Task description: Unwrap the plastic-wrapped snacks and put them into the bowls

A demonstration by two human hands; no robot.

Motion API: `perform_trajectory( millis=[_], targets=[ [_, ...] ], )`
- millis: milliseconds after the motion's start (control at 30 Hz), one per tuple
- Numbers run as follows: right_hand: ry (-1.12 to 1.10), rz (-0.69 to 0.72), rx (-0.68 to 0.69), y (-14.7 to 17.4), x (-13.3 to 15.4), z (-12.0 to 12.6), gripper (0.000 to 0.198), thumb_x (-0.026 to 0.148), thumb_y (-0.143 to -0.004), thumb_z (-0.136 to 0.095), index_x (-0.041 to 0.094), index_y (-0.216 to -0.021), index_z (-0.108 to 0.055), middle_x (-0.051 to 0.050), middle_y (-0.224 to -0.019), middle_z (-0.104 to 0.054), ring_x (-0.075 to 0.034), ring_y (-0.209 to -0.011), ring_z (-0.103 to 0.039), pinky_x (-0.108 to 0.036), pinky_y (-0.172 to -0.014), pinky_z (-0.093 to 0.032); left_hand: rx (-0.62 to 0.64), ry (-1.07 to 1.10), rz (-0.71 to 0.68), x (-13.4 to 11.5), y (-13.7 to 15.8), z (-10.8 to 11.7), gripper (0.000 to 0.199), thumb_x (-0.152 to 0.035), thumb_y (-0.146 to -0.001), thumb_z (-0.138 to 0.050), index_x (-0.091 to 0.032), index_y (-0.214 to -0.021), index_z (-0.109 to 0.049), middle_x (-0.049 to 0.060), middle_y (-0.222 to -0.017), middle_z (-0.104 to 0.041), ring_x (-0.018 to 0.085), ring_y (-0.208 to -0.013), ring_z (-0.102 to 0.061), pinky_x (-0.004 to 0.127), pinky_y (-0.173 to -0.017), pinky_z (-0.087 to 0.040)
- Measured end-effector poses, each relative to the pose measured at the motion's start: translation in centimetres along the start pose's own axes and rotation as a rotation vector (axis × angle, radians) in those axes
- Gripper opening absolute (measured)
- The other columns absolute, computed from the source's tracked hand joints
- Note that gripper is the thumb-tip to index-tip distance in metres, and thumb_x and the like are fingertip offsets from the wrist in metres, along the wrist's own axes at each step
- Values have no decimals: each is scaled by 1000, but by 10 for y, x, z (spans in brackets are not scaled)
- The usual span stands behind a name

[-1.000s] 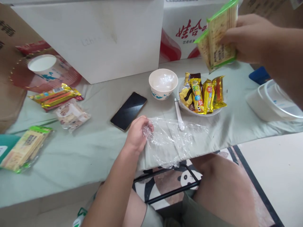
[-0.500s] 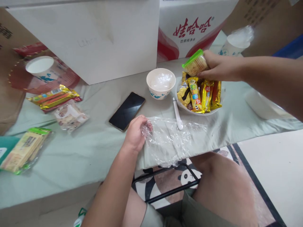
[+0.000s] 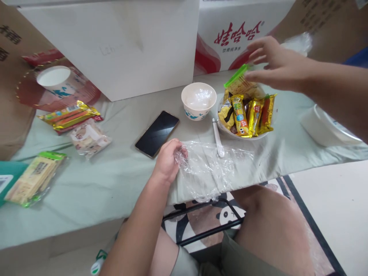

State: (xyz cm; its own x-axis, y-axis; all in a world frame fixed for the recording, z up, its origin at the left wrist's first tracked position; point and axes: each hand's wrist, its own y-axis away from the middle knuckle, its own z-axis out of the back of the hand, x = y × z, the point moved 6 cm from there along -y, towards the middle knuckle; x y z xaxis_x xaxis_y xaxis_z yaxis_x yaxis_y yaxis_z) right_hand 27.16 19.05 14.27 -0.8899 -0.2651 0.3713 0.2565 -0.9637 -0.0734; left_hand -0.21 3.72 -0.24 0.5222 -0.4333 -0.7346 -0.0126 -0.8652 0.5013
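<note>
My left hand (image 3: pixel 169 160) is closed on a clear plastic bag (image 3: pixel 205 172), which lies crumpled across the table's front edge. Above the snack bowl (image 3: pixel 254 137), my right hand (image 3: pixel 277 61) is open, fingers apart. Just below it a green-topped cracker pack (image 3: pixel 241 81) rests in the back of the bowl. Several gold-wrapped snack bars (image 3: pixel 240 119) stand in front of that pack. Left of the snack bowl is a paper bowl (image 3: pixel 199 100) with clear plastic inside. A white-handled tool (image 3: pixel 217 138) lies between the bowls and the bag.
A phone (image 3: pixel 157 133) lies left of the paper bowl. Further left are a wrapped snack (image 3: pixel 89 138), gold-wrapped bars (image 3: pixel 70 117) and another cracker pack (image 3: pixel 36 178). White boxes (image 3: pixel 115 50) stand behind. A white container (image 3: pixel 324 128) sits at the right, under my forearm.
My right hand has let go of the green-topped cracker pack, leaving it in the bowl, and has risen with opened fingers. My left hand keeps its hold on the plastic bag.
</note>
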Motion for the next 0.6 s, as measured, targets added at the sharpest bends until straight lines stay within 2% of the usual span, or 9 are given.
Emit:
perform_trajectory(
  millis=[67, 133, 233, 333, 433, 467, 533, 600],
  targets=[
    [8, 16, 15, 4, 12, -12, 59, 30, -95, -67, 22, -149, -44, -14, -140, -61, -26, -127, -59, -49, -110, -46, -7, 2, -4, 0, 0, 0, 24, -23, -55, -69, -19, -52, -45, -4, -52, -52, 7, -50, -51, 17, -49, -44],
    [51, 3, 30, 6, 14, -31, 45, 31, -96, -64, 18, -137, -53, -15, -131, -65, -28, -118, -62, -52, -106, -47, -20, 11, 0, 0, -1, 0, 24, -23, -54, -70, -19, -52, -46, -5, -51, -51, 7, -49, -51, 17, -49, -44],
    [22, 1, -80, 8, 5, -55, 26, 29, -94, -64, 20, -118, -59, -12, -118, -69, -27, -109, -62, -49, -102, -49, -21, 27, 17, 1, -2, 0, 25, -24, -53, -70, -19, -53, -46, -5, -51, -51, 6, -49, -50, 17, -49, -45],
    [-52, 45, -182, 9, -5, -64, 29, 26, -92, -66, 22, -119, -58, -9, -115, -70, -24, -106, -62, -44, -100, -50, -10, 29, 15, 1, -3, 0, 25, -24, -52, -72, -19, -55, -47, -5, -51, -52, 6, -48, -51, 17, -49, -45],
    [55, -1, -171, 12, -2, -54, 52, 23, -85, -73, 17, -133, -55, -14, -122, -68, -31, -115, -62, -54, -105, -45, -8, 16, 2, 1, -2, 0, 23, -24, -53, -71, -19, -56, -48, -5, -52, -53, 7, -48, -51, 18, -49, -45],
    [105, -7, -204, 17, 5, -45, 62, 23, -82, -76, 15, -139, -53, -17, -128, -65, -35, -120, -60, -59, -108, -42, -10, 17, -2, 1, -2, 0, 23, -24, -53, -70, -19, -55, -47, -5, -52, -52, 7, -48, -51, 18, -49, -45],
    [133, 54, -356, 39, 29, -21, 76, 24, -78, -81, 18, -146, -47, -19, -140, -59, -40, -132, -54, -65, -113, -36, -9, 26, -11, 1, -2, 1, 24, -24, -54, -69, -19, -55, -46, -5, -52, -51, 6, -49, -51, 17, -49, -45],
    [-12, 201, -517, 75, 59, -7, 62, 23, -89, -69, 27, -146, -45, -15, -147, -53, -35, -139, -51, -57, -115, -41, 10, 29, -24, 0, -1, 1, 25, -24, -55, -69, -19, -54, -45, -5, -52, -50, 6, -49, -50, 17, -49, -44]
  ],
)
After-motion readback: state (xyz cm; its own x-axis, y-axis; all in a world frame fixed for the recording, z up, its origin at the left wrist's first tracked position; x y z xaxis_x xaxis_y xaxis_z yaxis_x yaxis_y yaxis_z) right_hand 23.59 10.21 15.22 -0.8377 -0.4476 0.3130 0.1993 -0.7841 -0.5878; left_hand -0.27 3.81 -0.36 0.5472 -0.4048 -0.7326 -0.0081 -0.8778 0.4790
